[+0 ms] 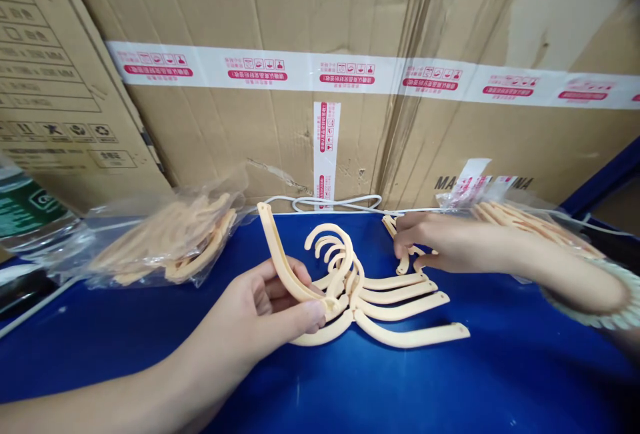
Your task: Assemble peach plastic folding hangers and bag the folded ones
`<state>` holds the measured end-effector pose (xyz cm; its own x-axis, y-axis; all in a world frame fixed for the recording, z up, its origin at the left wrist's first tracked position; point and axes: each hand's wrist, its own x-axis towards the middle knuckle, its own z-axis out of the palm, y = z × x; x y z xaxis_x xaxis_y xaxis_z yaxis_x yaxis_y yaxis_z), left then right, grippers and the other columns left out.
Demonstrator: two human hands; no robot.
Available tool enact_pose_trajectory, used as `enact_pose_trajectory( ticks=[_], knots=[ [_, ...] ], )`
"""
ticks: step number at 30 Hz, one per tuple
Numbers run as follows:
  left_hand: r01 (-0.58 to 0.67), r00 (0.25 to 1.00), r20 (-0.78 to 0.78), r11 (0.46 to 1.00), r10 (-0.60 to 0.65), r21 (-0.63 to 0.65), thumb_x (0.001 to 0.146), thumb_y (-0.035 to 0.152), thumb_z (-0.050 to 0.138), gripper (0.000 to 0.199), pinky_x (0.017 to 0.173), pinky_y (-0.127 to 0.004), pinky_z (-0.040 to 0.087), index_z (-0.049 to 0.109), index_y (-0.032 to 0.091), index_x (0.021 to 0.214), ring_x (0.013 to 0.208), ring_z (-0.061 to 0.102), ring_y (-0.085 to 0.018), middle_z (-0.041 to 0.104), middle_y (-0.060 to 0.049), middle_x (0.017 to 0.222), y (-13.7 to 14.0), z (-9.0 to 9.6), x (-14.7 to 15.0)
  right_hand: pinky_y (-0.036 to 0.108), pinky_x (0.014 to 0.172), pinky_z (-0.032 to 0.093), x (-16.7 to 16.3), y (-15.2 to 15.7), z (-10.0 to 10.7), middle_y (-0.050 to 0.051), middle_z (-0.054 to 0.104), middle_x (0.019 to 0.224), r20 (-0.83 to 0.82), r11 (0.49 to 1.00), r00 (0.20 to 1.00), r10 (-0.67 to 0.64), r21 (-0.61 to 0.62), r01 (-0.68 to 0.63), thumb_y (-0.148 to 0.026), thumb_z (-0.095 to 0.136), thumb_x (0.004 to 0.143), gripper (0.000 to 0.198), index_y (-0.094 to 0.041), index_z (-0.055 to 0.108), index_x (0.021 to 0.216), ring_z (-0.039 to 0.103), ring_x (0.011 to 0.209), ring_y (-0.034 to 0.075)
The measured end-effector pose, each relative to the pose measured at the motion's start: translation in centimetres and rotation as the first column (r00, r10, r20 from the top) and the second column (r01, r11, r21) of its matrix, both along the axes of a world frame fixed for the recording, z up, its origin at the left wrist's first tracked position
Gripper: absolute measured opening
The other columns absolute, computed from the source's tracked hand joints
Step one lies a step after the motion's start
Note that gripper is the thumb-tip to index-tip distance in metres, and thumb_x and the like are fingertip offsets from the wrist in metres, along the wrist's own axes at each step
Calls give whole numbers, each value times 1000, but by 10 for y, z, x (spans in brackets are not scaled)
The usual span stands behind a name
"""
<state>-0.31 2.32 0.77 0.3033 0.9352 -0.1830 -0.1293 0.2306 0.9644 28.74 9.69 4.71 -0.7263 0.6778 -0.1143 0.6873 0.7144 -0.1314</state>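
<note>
My left hand (273, 311) is closed around a cream plastic hanger arm (277, 247), pinched near its lower, rounded joint. The arm tilts up to the left, hollow side showing. A curved hook (345, 247) seems joined to it, though overlap obscures this. Right behind it, several cream folding hangers (410, 337) lie in an overlapping row, hooks toward the back. At the back right, my right hand (433, 241) reaches down with bent fingers around small loose hanger pieces (403, 265). Its fingertips touch a piece, partly hidden by the hand.
A clear plastic bag of hanger parts (165, 241) lies on the left; another bag of parts (535, 224) is behind my right forearm. A large bottle (35, 214) stands far left. Taped cardboard boxes (280, 141) wall the back of the blue table (400, 387). A white cable (345, 202) runs along them.
</note>
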Motion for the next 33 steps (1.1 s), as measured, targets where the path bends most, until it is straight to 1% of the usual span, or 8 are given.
enact_pose_trajectory(
  ticks=[6, 13, 18, 21, 24, 26, 29, 33],
  knots=[
    [-7, 1000, 2, 1000, 7, -9, 68, 21, 85, 31, 68, -21, 51, 60, 19, 85, 74, 67, -12, 73, 2, 78, 1, 5, 0, 26, 66, 46, -6, 3, -10, 5, 58, 83, 12, 999, 999, 34, 22, -34, 0, 53, 85, 23, -18, 68, 79, 60, 75, 16],
    [-19, 1000, 18, 999, 19, -30, 66, 20, 87, 36, 71, -22, 53, 59, 18, 87, 76, 67, -13, 73, 1, 79, 2, 5, 0, 30, 70, 45, -8, 5, -15, 6, 57, 90, -20, 992, 996, 88, 97, -86, -9, 56, 90, 18, -19, 70, 90, 60, 82, 19],
    [-1, 999, 35, 999, 2, -36, 68, 22, 87, 36, 73, -22, 53, 58, 19, 89, 76, 67, -12, 73, 2, 82, 4, 0, -3, 28, 64, 44, -13, -1, -15, 3, 60, 79, -299, 972, 947, 114, 231, -44, -20, 53, 93, 16, -18, 67, 98, 59, 71, 16],
    [3, 999, 35, 999, -2, -41, 71, 22, 85, 34, 73, -21, 53, 58, 19, 91, 75, 66, -11, 72, 3, 82, 5, -1, -3, 25, 51, 39, -18, -10, -11, -3, 54, 61, -589, 970, 808, -14, 189, 155, -28, 56, 94, 15, -17, 64, 101, 49, 53, 11],
    [8, 998, 68, 999, -6, -31, 70, 21, 86, 34, 73, -21, 54, 58, 19, 90, 76, 67, -11, 72, 3, 82, 6, -3, -4, 23, 47, 40, -25, -19, -4, -4, 57, 58, -791, 968, 576, -207, -81, 238, -35, 57, 95, 18, -19, 61, 104, 50, 49, 11],
    [7, 996, 88, 1000, -5, -20, 70, 20, 86, 35, 74, -22, 55, 58, 19, 90, 77, 68, -11, 73, 3, 82, 6, -6, -4, 21, 47, 42, -31, -24, 0, -4, 61, 55, -845, 945, 424, -326, -276, 176, -34, 58, 96, 16, -20, 60, 104, 53, 47, 10],
    [1, 995, 95, 1000, -1, 2, 70, 19, 87, 35, 72, -20, 55, 58, 19, 91, 77, 69, -11, 73, 4, 82, 5, -8, -5, 19, 49, 46, -39, -30, 3, 0, 69, 59, -833, 862, 232, -502, -504, 57, -32, 63, 93, 12, -20, 63, 95, 60, 49, 10],
    [1, 998, 68, 1000, -3, 15, 70, 19, 86, 35, 72, -20, 54, 58, 19, 91, 77, 69, -11, 74, 2, 82, 4, -5, -3, 17, 53, 51, -45, -37, 2, 9, 76, 81, -734, 733, 95, -672, -678, -55, -28, 71, 85, 13, -17, 69, 91, 70, 70, 15]
  ],
)
